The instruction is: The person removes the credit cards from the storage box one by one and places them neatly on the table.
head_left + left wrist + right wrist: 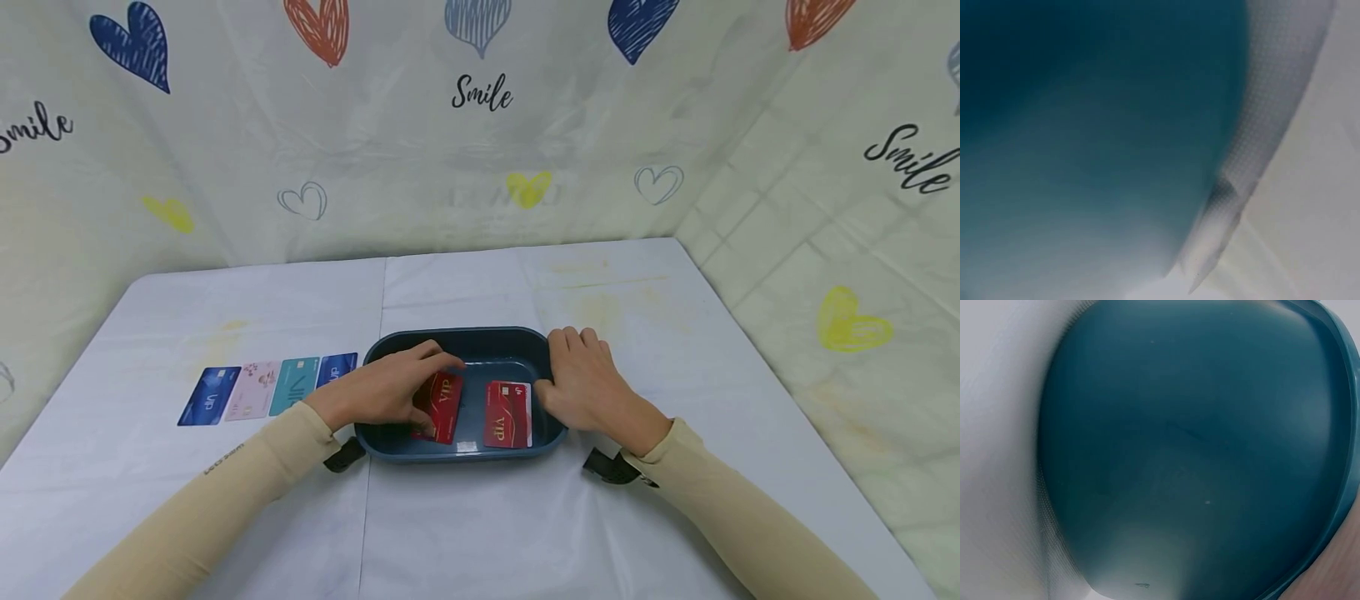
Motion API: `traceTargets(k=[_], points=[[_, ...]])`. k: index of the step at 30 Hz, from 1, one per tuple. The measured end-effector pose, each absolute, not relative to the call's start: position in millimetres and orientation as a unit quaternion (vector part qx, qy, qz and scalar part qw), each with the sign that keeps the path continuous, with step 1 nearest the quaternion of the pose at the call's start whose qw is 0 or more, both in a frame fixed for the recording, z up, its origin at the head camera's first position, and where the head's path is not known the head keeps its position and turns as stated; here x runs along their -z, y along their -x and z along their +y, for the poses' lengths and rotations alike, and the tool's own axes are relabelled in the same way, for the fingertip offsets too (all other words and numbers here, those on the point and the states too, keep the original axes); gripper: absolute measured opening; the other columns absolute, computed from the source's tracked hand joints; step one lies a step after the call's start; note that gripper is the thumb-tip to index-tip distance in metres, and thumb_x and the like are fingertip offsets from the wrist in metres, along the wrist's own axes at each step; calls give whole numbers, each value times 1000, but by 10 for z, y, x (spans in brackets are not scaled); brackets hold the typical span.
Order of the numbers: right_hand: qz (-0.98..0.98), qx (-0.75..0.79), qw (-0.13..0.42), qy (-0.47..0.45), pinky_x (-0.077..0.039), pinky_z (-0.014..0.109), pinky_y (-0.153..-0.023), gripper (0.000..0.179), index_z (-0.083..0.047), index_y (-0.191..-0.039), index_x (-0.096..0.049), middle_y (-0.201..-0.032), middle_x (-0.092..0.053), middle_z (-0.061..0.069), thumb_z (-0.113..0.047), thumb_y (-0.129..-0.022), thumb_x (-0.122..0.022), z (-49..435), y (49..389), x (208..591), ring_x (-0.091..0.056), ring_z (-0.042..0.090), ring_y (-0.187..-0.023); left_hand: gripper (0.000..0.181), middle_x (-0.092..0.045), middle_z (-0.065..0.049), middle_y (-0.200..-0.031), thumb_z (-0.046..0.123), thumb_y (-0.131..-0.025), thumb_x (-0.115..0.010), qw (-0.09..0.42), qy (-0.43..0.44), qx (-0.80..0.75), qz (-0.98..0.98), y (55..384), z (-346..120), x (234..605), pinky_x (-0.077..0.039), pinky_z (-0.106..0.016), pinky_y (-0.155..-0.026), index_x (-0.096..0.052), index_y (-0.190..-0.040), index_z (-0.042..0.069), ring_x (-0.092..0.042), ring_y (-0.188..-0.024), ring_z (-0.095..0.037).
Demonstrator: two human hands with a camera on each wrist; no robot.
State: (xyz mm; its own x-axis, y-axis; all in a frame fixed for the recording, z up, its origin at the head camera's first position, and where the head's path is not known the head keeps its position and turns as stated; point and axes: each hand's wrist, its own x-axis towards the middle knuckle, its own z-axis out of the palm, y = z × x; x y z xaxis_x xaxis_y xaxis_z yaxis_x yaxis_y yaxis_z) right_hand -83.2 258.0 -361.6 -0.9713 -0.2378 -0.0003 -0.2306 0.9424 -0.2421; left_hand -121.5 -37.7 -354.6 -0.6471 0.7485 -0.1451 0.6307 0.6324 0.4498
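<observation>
A dark blue oval tray (461, 455) stands on the white-covered table. My left hand (390, 383) reaches over its left rim, palm down, the thumb and fingertips spread around a red VIP card (448, 407). The thumb lies over the card's lower left part and the fingertips are by its top end; I cannot tell whether they grip it. A second red VIP card (507, 417) lies flat on the tray floor to the right. My right hand (588, 379) grips the tray's right rim, thumb inside and fingers outside. Both wrist views show mostly the tray's outer wall (1191, 456).
Left of the tray lies a row of cards: a blue VIP card (210, 397), a pink card (252, 390), a teal VIP card (294, 384) and another blue card (336, 367), partly behind my left arm. A printed curtain (390, 150) hangs behind the table (465, 525).
</observation>
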Motion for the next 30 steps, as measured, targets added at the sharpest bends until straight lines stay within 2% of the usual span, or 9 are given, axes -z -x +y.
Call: traceTargets(k=[8, 15, 23, 30], points=[[985, 122, 9, 122, -29, 37, -75, 29, -2, -104, -48, -93, -48, 11, -25, -90, -58, 2582, 825, 3619, -39, 29, -91, 67, -59, -6, -132, 25, -82, -88, 162, -389, -200, 885, 1253, -396, 3567, -63, -35, -91, -59, -142, 19, -60, -124, -22], [985, 123, 9, 122, -30, 38, -75, 28, -2, -106, -48, -93, -49, 11, -24, -91, -57, 2585, 824, 3608, -39, 28, -91, 62, -61, -6, -130, 24, -84, -86, 155, -397, -215, 878, 1262, -405, 3542, -64, -31, -87, -61, -141, 18, -62, -120, -21], [985, 121, 11, 120, -31, 39, -76, 31, -1, -108, -49, -95, -49, 12, -25, -91, -58, 2584, 824, 3613, -40, 29, -93, 59, -64, -6, -131, 21, -87, -84, 177, -390, -233, 873, 1254, -402, 3513, -64, -31, -86, -60, -141, 21, -62, -119, -21], [986, 117, 14, 118, -31, 38, -76, 32, -1, -108, -49, -94, -49, 11, -26, -91, -59, 2578, 827, 3617, -40, 29, -93, 58, -64, -4, -140, 19, -89, -82, 187, -391, -255, 865, 1253, -414, 3513, -63, -30, -88, -59, -142, 20, -62, -121, -20]])
